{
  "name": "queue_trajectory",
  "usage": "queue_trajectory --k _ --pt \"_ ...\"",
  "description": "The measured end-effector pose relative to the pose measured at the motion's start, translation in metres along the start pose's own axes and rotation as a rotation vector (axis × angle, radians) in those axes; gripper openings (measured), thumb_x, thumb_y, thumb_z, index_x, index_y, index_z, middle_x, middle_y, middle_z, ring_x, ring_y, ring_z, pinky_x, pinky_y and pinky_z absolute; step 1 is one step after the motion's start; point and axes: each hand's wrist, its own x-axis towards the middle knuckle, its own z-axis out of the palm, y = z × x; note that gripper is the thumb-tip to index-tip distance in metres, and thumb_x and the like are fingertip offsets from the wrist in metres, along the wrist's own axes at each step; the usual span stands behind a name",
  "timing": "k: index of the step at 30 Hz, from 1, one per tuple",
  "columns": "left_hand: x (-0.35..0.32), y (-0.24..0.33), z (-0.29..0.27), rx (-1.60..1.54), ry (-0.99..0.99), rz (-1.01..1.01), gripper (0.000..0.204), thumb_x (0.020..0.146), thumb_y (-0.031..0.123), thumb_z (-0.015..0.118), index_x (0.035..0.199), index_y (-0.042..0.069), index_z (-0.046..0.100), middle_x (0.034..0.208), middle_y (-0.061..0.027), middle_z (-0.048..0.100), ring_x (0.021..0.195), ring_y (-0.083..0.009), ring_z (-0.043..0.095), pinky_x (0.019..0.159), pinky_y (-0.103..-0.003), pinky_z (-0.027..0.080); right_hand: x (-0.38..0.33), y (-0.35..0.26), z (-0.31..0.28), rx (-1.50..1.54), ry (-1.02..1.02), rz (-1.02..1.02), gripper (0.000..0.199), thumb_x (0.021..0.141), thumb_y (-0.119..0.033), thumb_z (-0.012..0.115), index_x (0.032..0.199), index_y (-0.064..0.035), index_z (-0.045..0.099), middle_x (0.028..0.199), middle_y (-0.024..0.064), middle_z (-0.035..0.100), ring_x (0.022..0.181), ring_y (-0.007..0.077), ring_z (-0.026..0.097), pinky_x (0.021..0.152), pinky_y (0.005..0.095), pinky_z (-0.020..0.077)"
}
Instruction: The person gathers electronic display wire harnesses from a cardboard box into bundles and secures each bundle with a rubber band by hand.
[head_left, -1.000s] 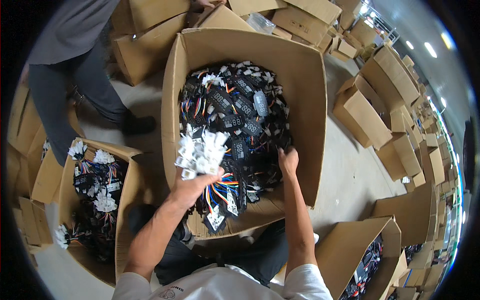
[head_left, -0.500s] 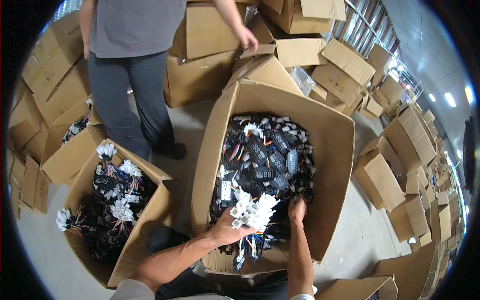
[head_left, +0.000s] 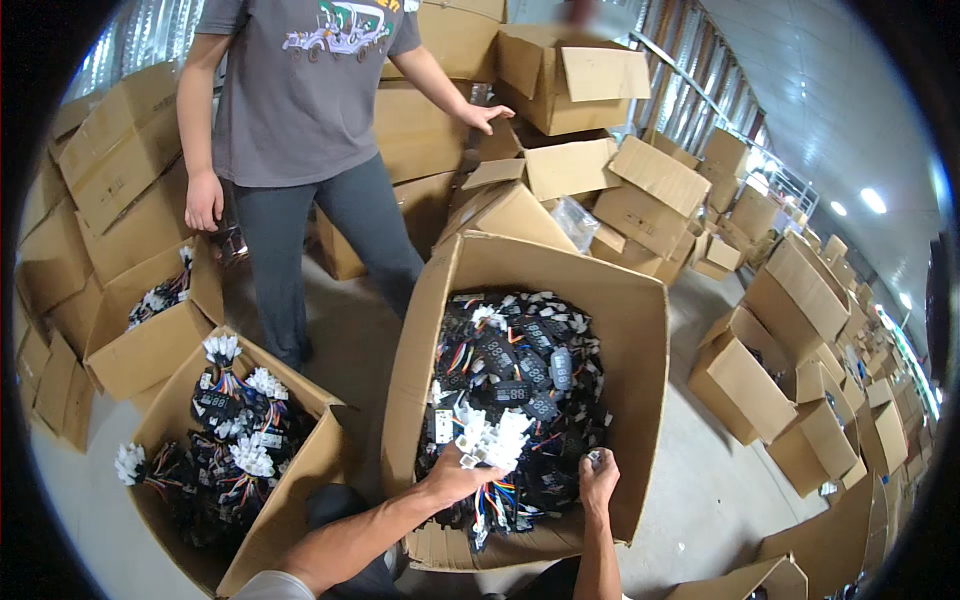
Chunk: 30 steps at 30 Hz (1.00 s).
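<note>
A large open carton (head_left: 625, 330) in front of me holds a heap of black display modules (head_left: 512, 392) with coloured wires and white plugs. Over its near part, my left hand (head_left: 455, 478) is closed around a bundle of white plug connectors (head_left: 495, 438). Coloured wires (head_left: 497, 505) hang below that bundle. My right hand (head_left: 598, 480) is at the heap's right side, inside the carton, with its fingers pinched together. A small whitish connector (head_left: 595, 458) shows at its fingertips; the rest of that piece is hidden.
At left stands a second carton (head_left: 330, 440) with bundled wired modules (head_left: 250, 455), some sticking out over its edge. A co-worker (head_left: 310, 120) stands beyond it, one hand near stacked cartons (head_left: 560, 90). More open cartons (head_left: 745, 385) line the right side.
My right hand has come up out of the heap, and a small whitish connector now shows in its fingers. The left hand keeps the bundle. The view has tilted up, showing more of the co-worker.
</note>
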Motion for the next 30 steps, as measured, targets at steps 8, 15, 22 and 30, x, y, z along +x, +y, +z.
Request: queue_trajectory --k 8,15,22,30 --pt "0.005 -0.008 0.002 -0.051 -0.015 0.028 0.035 0.079 -0.011 0.074 0.112 -0.001 0.065 0.104 -0.0090 0.071 0.093 -0.0202 0.070 0.081 -0.035 0.058 -0.030 -0.071 -0.056 0.232 0.052 0.010 0.017 0.093 -0.014 0.069 0.087 -0.0004 0.060 0.066 -0.0007 0.056 0.059 0.0068 0.046 0.053 0.0271 0.0419" --pt "0.005 -0.008 0.010 -0.054 -0.025 0.002 0.041 0.076 -0.008 0.078 0.114 0.001 0.064 0.104 -0.0061 0.071 0.093 -0.0184 0.069 0.083 -0.035 0.058 -0.046 -0.117 -0.072 0.168 0.160 -0.147 0.011 0.093 -0.009 0.069 0.092 -0.0006 0.062 0.067 0.0059 0.059 0.058 0.0088 0.051 0.053 0.0259 0.0441" --pt "0.008 -0.014 0.007 0.126 -0.004 0.072 0.036 0.077 -0.005 0.078 0.111 0.003 0.067 0.103 -0.0053 0.072 0.092 -0.0159 0.068 0.082 -0.034 0.056 -0.057 -0.150 -0.071 0.254 0.182 -0.178 0.010 0.091 -0.007 0.070 0.093 -0.0001 0.063 0.069 0.0054 0.060 0.056 0.0105 0.052 0.054 0.0260 0.0453" --pt "-0.009 -0.008 0.007 0.365 -0.129 0.140 0.037 0.080 0.006 0.081 0.115 0.005 0.068 0.108 -0.0051 0.073 0.100 -0.0142 0.067 0.090 -0.033 0.053 -0.085 -0.156 -0.059 0.251 0.065 -0.177 0.008 0.090 -0.006 0.068 0.093 -0.0011 0.064 0.063 0.0019 0.057 0.057 0.0048 0.052 0.053 0.0244 0.0449"
